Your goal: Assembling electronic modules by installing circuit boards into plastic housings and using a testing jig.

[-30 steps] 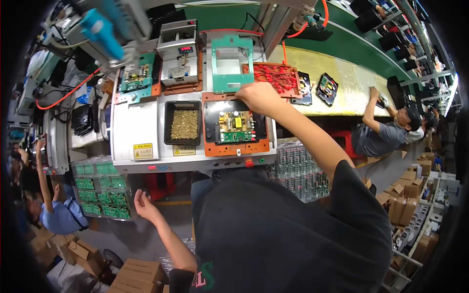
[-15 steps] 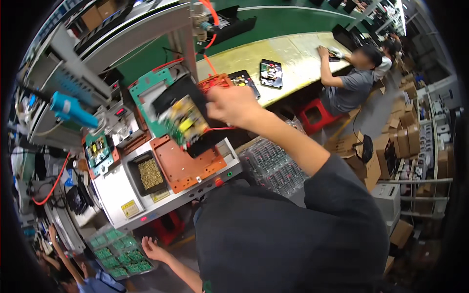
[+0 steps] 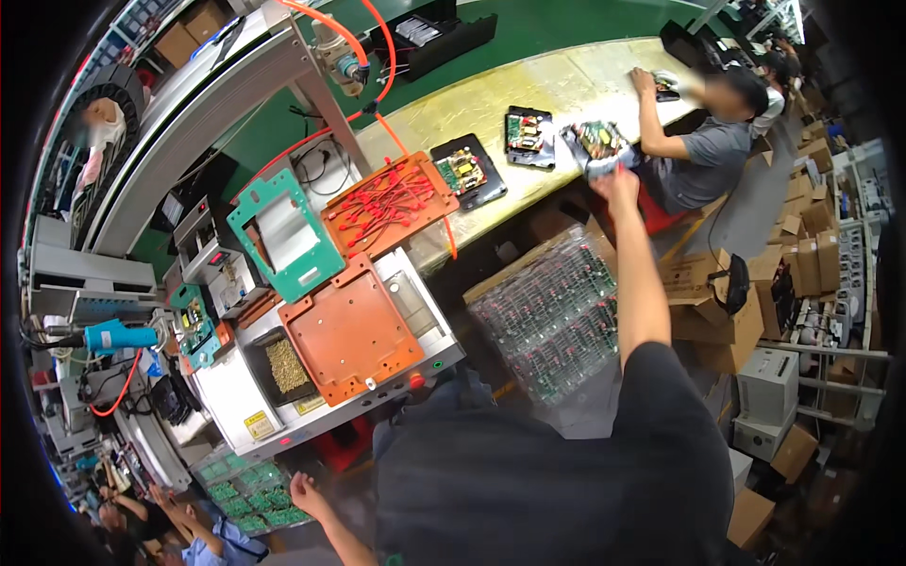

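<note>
At the far right of the yellow-topped bench [image 3: 557,90], my right hand [image 3: 618,191] grips the near edge of a black casing with a circuit board [image 3: 600,141]. The casing is blurred and tilted, and I cannot tell whether it touches the bench. Two similar casings lie to its left: a casing [image 3: 540,158] close by and a casing [image 3: 490,192] nearer the machine. My left hand [image 3: 307,494] hangs low beside the machine, holding nothing, its fingers loosely curled and apart. In front of me, the orange fixture plate [image 3: 349,330] bears no casing.
Left of the plate is a black bin of brass-coloured screws [image 3: 286,366]. A green frame [image 3: 316,269] and an orange tray of red-tipped wires [image 3: 425,203] lie behind. A co-worker [image 3: 703,132] sits at the bench's right. Packed circuit boards [image 3: 557,321] stand below the bench.
My right hand has carried the casing from above the orange fixture plate to the right, over the bench near the co-worker. My view has shifted; the left hand stays low and free.
</note>
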`<state>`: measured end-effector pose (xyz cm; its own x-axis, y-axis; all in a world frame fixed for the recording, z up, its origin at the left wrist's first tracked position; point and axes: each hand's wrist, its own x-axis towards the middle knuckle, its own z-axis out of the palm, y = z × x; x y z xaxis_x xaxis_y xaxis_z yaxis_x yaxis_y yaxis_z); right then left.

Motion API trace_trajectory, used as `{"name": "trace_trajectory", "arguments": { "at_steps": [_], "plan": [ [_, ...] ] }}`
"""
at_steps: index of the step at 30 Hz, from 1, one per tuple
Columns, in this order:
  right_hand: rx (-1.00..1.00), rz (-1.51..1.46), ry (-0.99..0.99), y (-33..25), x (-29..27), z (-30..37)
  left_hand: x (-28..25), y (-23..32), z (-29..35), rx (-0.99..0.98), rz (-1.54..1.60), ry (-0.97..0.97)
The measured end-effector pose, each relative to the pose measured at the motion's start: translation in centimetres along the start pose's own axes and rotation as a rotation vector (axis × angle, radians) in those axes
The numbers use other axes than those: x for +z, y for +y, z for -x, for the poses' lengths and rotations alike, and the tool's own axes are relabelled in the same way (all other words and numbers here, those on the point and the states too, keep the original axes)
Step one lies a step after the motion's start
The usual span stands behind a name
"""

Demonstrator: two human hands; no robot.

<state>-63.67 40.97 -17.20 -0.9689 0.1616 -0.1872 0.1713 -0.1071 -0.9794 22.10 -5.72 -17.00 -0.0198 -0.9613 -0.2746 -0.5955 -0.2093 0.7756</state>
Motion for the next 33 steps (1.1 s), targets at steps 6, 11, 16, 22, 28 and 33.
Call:
{"name": "trace_trajectory", "arguments": {
  "at_steps": [6, 11, 16, 22, 28, 33],
  "plan": [
    [-0.21, 0.001, -0.827, -0.1, -5.6, -13.3, 3.5, -0.5, -3.4, -0.02, 0.113, -0.031],
    [0.421, -0.352, -0.272, 14.1, -0.7, -3.5, -2.6, 5.6, 0.6, -0.245, 0.706, 0.199],
    [0.714, -0.399, -0.178, 20.8, 0.2, 5.7, -10.1, 4.8, -4.7, 0.186, 1.871, 0.425],
    [0.512, -0.103, -0.048, 15.0, 3.9, 16.3, -15.3, 2.8, -16.6, 0.068, 1.467, 0.396],
    [0.401, 0.183, 0.366, 10.4, 5.5, 32.5, -13.7, 2.3, -27.1, 0.012, 0.658, 0.296],
    [0.414, 0.821, -0.08, 12.9, 0.8, 40.2, -16.1, 1.0, -37.3, 0.467, -0.141, 0.35]
  ]
}}
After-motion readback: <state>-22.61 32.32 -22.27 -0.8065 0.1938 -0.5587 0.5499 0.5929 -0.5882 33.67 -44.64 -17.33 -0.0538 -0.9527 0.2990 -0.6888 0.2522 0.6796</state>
